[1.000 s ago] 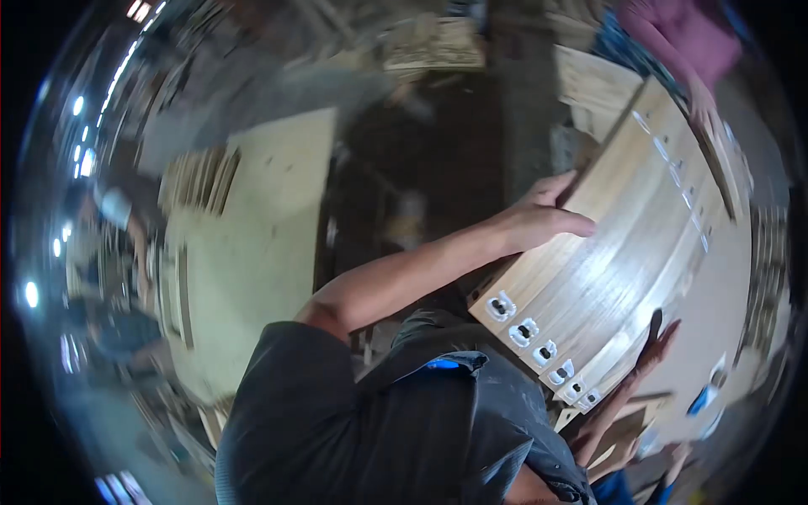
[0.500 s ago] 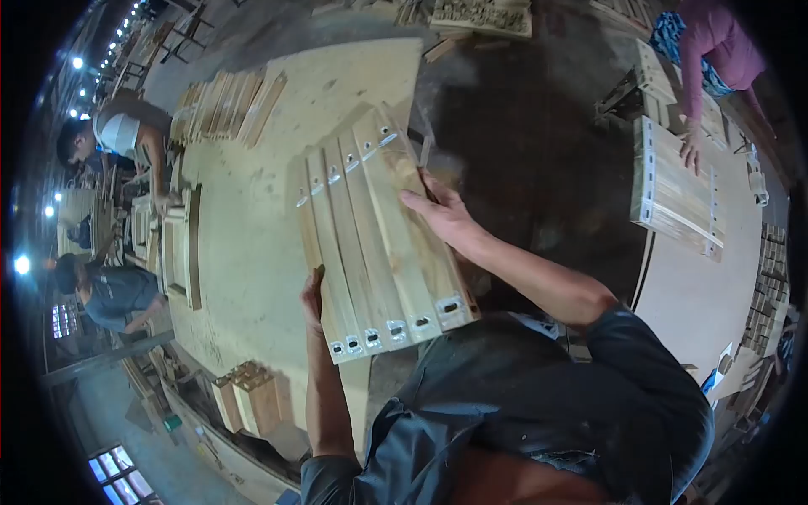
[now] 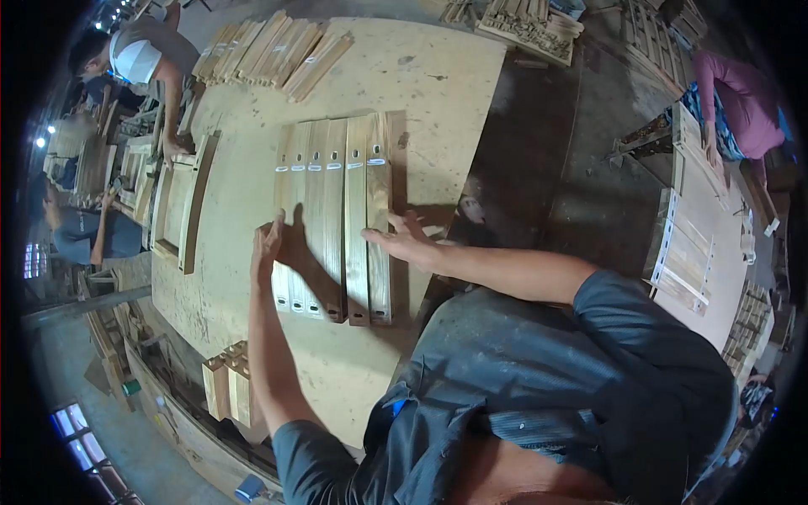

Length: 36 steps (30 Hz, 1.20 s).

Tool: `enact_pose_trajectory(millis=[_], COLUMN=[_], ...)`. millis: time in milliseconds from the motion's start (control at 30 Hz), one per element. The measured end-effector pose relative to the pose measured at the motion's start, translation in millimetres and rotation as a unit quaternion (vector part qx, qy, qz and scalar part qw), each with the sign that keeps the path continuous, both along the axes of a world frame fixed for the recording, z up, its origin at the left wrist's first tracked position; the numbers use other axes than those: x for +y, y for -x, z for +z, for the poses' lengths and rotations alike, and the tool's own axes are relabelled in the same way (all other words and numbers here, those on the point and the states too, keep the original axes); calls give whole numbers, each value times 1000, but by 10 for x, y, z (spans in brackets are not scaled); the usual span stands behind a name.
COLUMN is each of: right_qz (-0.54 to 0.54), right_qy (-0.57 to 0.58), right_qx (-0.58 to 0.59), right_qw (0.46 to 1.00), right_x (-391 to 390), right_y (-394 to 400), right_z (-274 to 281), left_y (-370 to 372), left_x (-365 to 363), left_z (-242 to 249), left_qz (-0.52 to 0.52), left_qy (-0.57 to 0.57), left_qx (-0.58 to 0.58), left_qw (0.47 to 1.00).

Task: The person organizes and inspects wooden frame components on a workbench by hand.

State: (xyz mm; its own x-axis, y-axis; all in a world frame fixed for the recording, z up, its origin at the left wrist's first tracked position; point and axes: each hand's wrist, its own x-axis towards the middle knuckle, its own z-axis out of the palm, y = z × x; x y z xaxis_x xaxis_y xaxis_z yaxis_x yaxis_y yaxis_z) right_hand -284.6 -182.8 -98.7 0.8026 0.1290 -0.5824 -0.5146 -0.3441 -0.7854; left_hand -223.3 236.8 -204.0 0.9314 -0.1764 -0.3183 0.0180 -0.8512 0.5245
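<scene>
Several wooden slats (image 3: 333,202) lie side by side on the pale worktable (image 3: 446,109), with slots and whitish marks near both ends. My left hand (image 3: 268,238) is at the left edge of the row, fingers apart and holding nothing. At the right side, my right hand (image 3: 406,241) is open, palm partly turned up, with its fingertips over or against the rightmost slats. Whether either hand touches the wood is hard to tell.
A slat pile (image 3: 261,50) lies at the table's far side. One co-worker (image 3: 160,50) handles a wooden frame (image 3: 181,202) at the left; another (image 3: 97,223) stands nearby. Wooden blocks (image 3: 227,387) stand near left. A person in pink (image 3: 745,109) is beside the right table (image 3: 715,244).
The slats, held up in both hands before, now lie flat on the table. Both hands have let go of them, and the view has shifted.
</scene>
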Motion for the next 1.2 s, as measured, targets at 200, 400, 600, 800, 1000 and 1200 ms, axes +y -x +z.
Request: enact_pose_trajectory(millis=[200,400,600,800,1000,1200], right_qz=[109,225,425,441,363,407], right_qy=[-188,-21,90,65,-85,-35], right_qx=[96,-175,-302,-232,-61,-204], right_qw=[971,958,848,864,926,890], right_x=[25,-827,-485,-1197,-1257,-525], right_y=[-449,-2299,-2707,-2346,-2233,-2678], right_z=[299,-67,-224,-55,749,549], left_y=[-186,1247,2063,2116,2096,1929], left_x=[-457,-1694,-2605,-3168,-3398,-2476], left_z=[622,1168,499,614,1372,1086], left_qz=[292,591,726,766,835,719], left_qy=[-8,-170,305,287,245,229], left_qx=[96,-289,-253,-243,-332,-380], left_qw=[952,734,563,521,364,535])
